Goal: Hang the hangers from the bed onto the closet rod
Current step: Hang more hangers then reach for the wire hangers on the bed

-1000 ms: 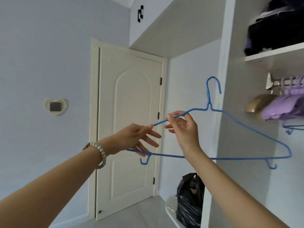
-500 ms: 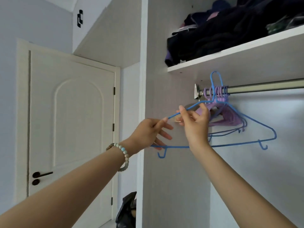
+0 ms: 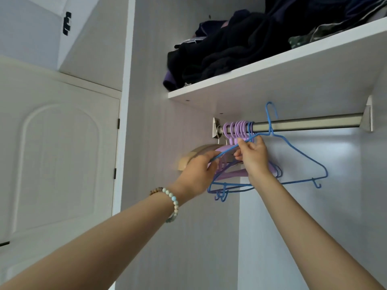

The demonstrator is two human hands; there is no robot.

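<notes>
head view: the blue wire hanger (image 3: pixel 301 151) is held up at the closet rod (image 3: pixel 310 124). its hook tip stands above the rod and its neck crosses in front of it, so it is judged not yet seated. right hand (image 3: pixel 253 155): grip pinched on the left shoulder wire near the neck. left hand (image 3: pixel 199 170): grip curled round the same wire lower down, approx. at the outer bend. risks: (1) the hook opening may face the wrong way or miss the rod, so if both grips let go before it seats, the hanger drops. (2) the purple hangers (image 3: pixel 236 128) are packed at the left end of the rod with a second blue hanger (image 3: pixel 230 188) touching them. the held hanger's lower bar and end hooks overlap that cluster and may snag it. (3) thin wire flexes under an off-centre pinch, so the hook may twist. materials: the hanger is thin coated wire, triangular, w/ small upturned hooks at the bar ends. the rod is a smooth brushed-metal tube on white brackets. the purple hangers are moulded plastic w/ thick round hooks. the shelf (image 3: pixel 272 80) above is a flat white board carrying dark, soft folded clothes (image 3: pixel 230 49).
</notes>
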